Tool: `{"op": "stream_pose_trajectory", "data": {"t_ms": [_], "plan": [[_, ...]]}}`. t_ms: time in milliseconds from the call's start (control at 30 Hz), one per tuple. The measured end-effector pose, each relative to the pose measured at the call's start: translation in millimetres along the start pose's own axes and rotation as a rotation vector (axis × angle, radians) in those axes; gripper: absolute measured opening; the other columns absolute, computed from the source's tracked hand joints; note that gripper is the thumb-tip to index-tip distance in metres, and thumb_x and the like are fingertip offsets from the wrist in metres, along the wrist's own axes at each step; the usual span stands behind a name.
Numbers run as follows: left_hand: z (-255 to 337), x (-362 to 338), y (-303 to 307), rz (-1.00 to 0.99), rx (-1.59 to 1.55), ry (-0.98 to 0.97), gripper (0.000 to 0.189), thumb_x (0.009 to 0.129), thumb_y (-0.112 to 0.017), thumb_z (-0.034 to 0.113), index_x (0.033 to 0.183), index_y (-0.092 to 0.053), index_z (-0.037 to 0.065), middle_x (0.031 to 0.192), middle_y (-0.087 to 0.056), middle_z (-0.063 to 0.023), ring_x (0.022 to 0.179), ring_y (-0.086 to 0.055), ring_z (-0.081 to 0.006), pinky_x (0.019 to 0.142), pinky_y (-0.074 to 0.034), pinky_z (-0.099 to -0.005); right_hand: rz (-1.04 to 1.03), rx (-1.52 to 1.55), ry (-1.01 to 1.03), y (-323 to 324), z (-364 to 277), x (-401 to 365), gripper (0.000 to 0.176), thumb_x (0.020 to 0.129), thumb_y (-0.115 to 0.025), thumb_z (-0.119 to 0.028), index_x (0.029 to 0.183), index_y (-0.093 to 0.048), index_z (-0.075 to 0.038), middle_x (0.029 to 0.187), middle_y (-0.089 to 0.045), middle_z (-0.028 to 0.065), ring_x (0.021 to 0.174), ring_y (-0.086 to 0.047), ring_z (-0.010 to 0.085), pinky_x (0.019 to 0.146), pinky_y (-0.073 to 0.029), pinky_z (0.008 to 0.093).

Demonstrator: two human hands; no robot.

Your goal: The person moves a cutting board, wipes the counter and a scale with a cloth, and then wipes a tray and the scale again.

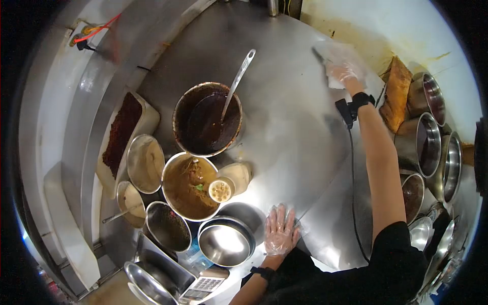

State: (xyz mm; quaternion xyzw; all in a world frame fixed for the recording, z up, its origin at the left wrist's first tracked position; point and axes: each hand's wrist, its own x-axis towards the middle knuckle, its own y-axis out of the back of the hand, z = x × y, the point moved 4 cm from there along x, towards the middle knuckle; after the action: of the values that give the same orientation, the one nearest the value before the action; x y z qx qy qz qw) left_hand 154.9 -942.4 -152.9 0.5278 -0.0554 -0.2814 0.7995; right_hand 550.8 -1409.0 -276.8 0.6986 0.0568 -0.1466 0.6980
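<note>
My right hand [346, 70], in a clear plastic glove, presses a white cloth [338, 53] flat against the far right part of the steel table [284, 101]. Its fingers are closed over the cloth. My left hand [280, 231], gloved too, lies palm down near the table's front edge with its fingers spread and nothing in it. Just left of it stand stacked steel bowls [226, 243]. A black cable [352, 178] with a black plug-like piece hangs beside my right wrist.
A pot of dark sauce [203, 122] holds a ladle [238, 79]. Nearer are a pot of brown broth [178, 188], a tub of dark red paste [122, 132] and a scale [203, 287]. Steel containers [418, 142] and a brown board-like piece [396, 94] line the right side.
</note>
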Motion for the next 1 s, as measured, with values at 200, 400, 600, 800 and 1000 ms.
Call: {"op": "stream_pose_trajectory", "data": {"t_ms": [200, 400, 600, 800, 1000], "plan": [[3.5, 2.1, 5.9, -0.02, 0.081, 0.027, 0.067, 0.09, -0.054, 0.04, 0.149, -0.031, 0.018, 0.155, -0.023, -0.0164, 0.138, -0.029, -0.0422, 0.112, -0.027, -0.0517, 0.097, 0.078, 0.005, 135.6, -209.8, -113.1, 0.058, 0.089, -0.047, -0.052, 0.145, -0.034, -0.041, 0.159, -0.016, 0.0106, 0.144, -0.016, 0.0412, 0.115, -0.01, 0.0603], [4.8, 0.5, 6.3, 0.016, 0.103, 0.008, 0.068, 0.092, -0.05, 0.04, 0.151, -0.026, 0.018, 0.156, -0.022, -0.0157, 0.141, -0.026, -0.0398, 0.114, -0.022, -0.0491, 0.163, -0.062, 0.345, 81.1, -279.7, -172.9, 0.065, 0.083, -0.057, -0.051, 0.144, -0.039, -0.037, 0.157, -0.02, 0.0099, 0.143, -0.016, 0.0392, 0.113, -0.01, 0.0629], [5.8, -2.4, 10.8, 0.053, 0.067, 0.004, 0.064, 0.095, -0.046, 0.038, 0.152, -0.024, 0.017, 0.156, -0.022, -0.0165, 0.142, -0.023, -0.0388, 0.117, -0.018, -0.0475, 0.125, 0.029, 0.432, 68.7, -288.4, -284.3, 0.066, 0.084, -0.059, -0.048, 0.145, -0.037, -0.037, 0.157, -0.018, 0.0075, 0.144, -0.013, 0.0363, 0.115, -0.011, 0.0583], [10.3, -29.2, 29.5, 0.229, -0.191, -0.016, 0.058, 0.092, -0.055, 0.023, 0.145, -0.036, 0.008, 0.15, -0.03, -0.0204, 0.138, -0.028, -0.0422, 0.113, -0.026, -0.0492, -0.022, 0.008, 0.38, 50.7, -266.4, -394.6, 0.065, 0.088, -0.056, -0.041, 0.148, -0.031, -0.037, 0.158, -0.016, 0.0074, 0.145, -0.014, 0.0342, 0.115, -0.011, 0.0554], [24.2, -77.3, 73.4, 0.327, -0.347, -0.114, 0.04, 0.091, -0.056, 0.016, 0.129, -0.051, 0.005, 0.141, -0.045, -0.0172, 0.132, -0.038, -0.0389, 0.108, -0.034, -0.0446, -0.082, -0.009, 0.352, 31.0, -277.3, -496.2, 0.068, 0.085, -0.061, -0.034, 0.147, -0.035, -0.032, 0.159, -0.012, 0.0084, 0.144, -0.014, 0.036, 0.115, -0.014, 0.0548]]}}
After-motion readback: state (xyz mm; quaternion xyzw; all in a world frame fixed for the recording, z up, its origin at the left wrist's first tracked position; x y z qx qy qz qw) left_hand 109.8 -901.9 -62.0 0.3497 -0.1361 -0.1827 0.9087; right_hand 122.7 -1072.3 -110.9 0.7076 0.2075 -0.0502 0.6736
